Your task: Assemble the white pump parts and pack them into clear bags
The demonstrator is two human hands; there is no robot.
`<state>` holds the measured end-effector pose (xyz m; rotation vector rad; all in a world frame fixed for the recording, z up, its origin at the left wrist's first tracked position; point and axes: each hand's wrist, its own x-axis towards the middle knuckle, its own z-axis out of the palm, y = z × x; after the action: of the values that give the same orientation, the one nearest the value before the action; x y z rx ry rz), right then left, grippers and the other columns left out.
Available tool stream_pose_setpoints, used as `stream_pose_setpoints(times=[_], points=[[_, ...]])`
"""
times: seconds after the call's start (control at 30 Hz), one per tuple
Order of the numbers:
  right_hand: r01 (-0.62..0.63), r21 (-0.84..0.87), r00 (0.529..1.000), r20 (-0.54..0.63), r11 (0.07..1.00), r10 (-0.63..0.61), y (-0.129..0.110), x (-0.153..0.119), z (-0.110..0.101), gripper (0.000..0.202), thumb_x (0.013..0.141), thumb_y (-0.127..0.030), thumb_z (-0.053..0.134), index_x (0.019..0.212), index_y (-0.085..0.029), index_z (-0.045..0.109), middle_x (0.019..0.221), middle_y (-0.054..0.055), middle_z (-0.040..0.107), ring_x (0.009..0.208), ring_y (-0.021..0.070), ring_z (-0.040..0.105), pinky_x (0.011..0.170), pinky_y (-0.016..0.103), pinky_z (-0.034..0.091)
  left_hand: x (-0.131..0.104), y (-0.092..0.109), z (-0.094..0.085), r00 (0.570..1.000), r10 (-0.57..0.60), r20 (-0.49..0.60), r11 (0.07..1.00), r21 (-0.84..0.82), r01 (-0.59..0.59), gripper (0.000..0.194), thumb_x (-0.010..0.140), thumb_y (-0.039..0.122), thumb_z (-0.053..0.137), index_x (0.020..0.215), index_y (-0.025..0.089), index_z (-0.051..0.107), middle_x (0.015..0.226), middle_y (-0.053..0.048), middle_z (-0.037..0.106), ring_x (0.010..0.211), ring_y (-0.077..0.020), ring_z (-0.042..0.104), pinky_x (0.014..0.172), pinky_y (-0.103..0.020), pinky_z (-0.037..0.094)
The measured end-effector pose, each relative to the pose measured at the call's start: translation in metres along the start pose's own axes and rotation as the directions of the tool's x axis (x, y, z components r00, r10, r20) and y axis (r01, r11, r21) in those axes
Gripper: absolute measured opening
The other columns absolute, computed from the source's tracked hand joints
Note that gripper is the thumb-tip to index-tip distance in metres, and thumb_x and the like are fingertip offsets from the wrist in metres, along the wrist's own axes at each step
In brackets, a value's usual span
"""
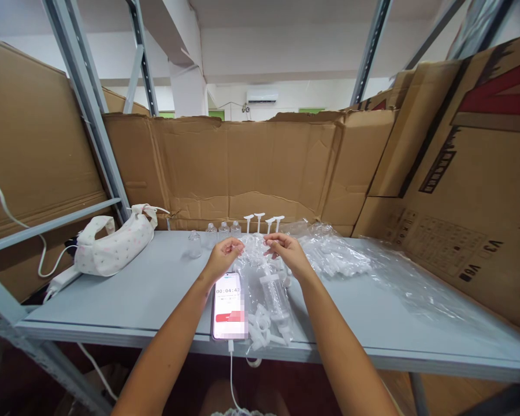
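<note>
My left hand (224, 254) and my right hand (286, 249) both pinch the top of a clear plastic bag (260, 271) over the grey shelf (156, 289). The bag hangs down toward me and holds a large clear syringe (275, 297) and small white plastic parts (262, 332). A phone (229, 306) with a running timer lies flat just under my left wrist, with its cable dropping off the front edge.
Several small clear bottles (219, 232) and white plunger rods (262, 222) stand at the back by the cardboard wall (242, 167). More crumpled plastic bags (342, 254) lie to the right. A white spotted pouch (112, 242) and a charger sit at the left.
</note>
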<state>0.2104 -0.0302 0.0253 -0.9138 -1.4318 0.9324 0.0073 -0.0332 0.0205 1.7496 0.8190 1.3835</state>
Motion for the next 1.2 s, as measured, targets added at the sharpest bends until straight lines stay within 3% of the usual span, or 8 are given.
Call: stream_pose_setpoints(times=[0.13, 0.23, 0.37, 0.43, 0.63, 0.77, 1.0, 1.2], points=[[0.01, 0.029, 1.0, -0.01, 1.0, -0.01, 0.002, 0.001, -0.001, 0.028, 0.066, -0.039, 0.065, 0.085, -0.018, 0.063, 0.078, 0.003, 0.064, 0.058, 0.011, 0.057, 0.054, 0.025, 0.045, 0.0, 0.003, 0.002, 0.999, -0.048, -0.025, 0.999, 0.003, 0.049, 0.022, 0.075, 0.036, 0.059, 0.073, 0.014, 0.063, 0.071, -0.003, 0.06, 0.069, -0.0133, 0.054, 0.07, -0.027, 0.045], [0.016, 0.046, 1.0, -0.016, 0.999, -0.015, 0.003, 0.002, -0.001, 0.028, 0.067, -0.038, 0.064, 0.086, -0.018, 0.062, 0.075, 0.001, 0.063, 0.056, 0.0097, 0.053, 0.053, 0.026, 0.046, 0.0, 0.004, 0.002, 0.997, -0.068, -0.041, 0.996, -0.058, 0.066, 0.022, 0.072, 0.033, 0.062, 0.086, 0.015, 0.061, 0.071, -0.001, 0.058, 0.068, -0.0122, 0.054, 0.068, -0.026, 0.045], [0.022, 0.049, 1.0, 0.0, 0.999, -0.022, 0.002, 0.002, -0.001, 0.033, 0.068, -0.038, 0.063, 0.095, -0.02, 0.058, 0.073, 0.001, 0.064, 0.055, 0.0106, 0.055, 0.052, 0.026, 0.046, 0.0, 0.002, 0.001, 0.999, -0.04, -0.029, 0.99, -0.136, 0.036, 0.042, 0.072, 0.027, 0.063, 0.112, 0.021, 0.049, 0.065, 0.004, 0.051, 0.066, -0.0108, 0.053, 0.068, -0.025, 0.045], [0.027, 0.037, 1.0, 0.009, 0.999, -0.027, 0.001, 0.001, -0.001, 0.035, 0.07, -0.039, 0.062, 0.099, -0.021, 0.056, 0.074, 0.001, 0.065, 0.055, 0.0111, 0.056, 0.053, 0.026, 0.046, 0.0, 0.001, 0.001, 0.999, -0.04, -0.03, 0.99, -0.14, 0.035, 0.047, 0.072, 0.025, 0.063, 0.116, 0.022, 0.046, 0.066, 0.004, 0.051, 0.066, -0.0106, 0.053, 0.069, -0.025, 0.044], [0.052, 0.002, 0.998, 0.025, 0.999, -0.052, 0.002, 0.001, -0.002, 0.037, 0.071, -0.04, 0.06, 0.103, -0.021, 0.054, 0.079, 0.002, 0.067, 0.056, 0.0123, 0.059, 0.054, 0.028, 0.047, 0.001, 0.001, 0.001, 0.997, -0.066, -0.041, 0.994, -0.092, 0.062, 0.042, 0.071, 0.023, 0.062, 0.11, 0.02, 0.049, 0.068, 0.003, 0.052, 0.066, -0.0101, 0.052, 0.07, -0.025, 0.043], [0.084, -0.037, 0.996, 0.041, 0.996, -0.082, 0.005, 0.002, -0.003, 0.033, 0.073, -0.038, 0.058, 0.101, -0.021, 0.055, 0.084, 0.004, 0.068, 0.06, 0.0138, 0.062, 0.054, 0.027, 0.046, 0.001, -0.001, -0.002, 0.995, -0.102, 0.012, 0.992, -0.074, 0.103, 0.041, 0.071, 0.022, 0.06, 0.111, 0.019, 0.049, 0.068, 0.003, 0.052, 0.066, -0.0106, 0.053, 0.069, -0.025, 0.043], [0.081, -0.122, 0.99, 0.122, 0.989, -0.066, 0.007, -0.001, 0.005, 0.027, 0.075, -0.031, 0.055, 0.1, -0.021, 0.057, 0.084, 0.004, 0.068, 0.057, 0.0125, 0.061, 0.052, 0.025, 0.044, -0.001, 0.004, -0.007, 0.983, -0.159, 0.091, 0.98, 0.132, 0.146, 0.037, 0.07, 0.024, 0.062, 0.106, 0.018, 0.058, 0.097, -0.007, 0.062, 0.083, -0.0164, 0.057, 0.075, -0.029, 0.043], [0.05, -0.104, 0.978, 0.207, 0.993, -0.027, 0.004, -0.004, 0.009, 0.03, 0.075, -0.03, 0.056, 0.103, -0.02, 0.056, 0.08, 0.003, 0.068, 0.056, 0.0112, 0.058, 0.056, 0.026, 0.045, 0.0, 0.002, -0.005, 0.968, -0.21, 0.137, 0.977, 0.076, 0.201, 0.034, 0.069, 0.027, 0.065, 0.1, 0.015, 0.06, 0.074, -0.003, 0.06, 0.071, -0.0155, 0.057, 0.068, -0.029, 0.046]])
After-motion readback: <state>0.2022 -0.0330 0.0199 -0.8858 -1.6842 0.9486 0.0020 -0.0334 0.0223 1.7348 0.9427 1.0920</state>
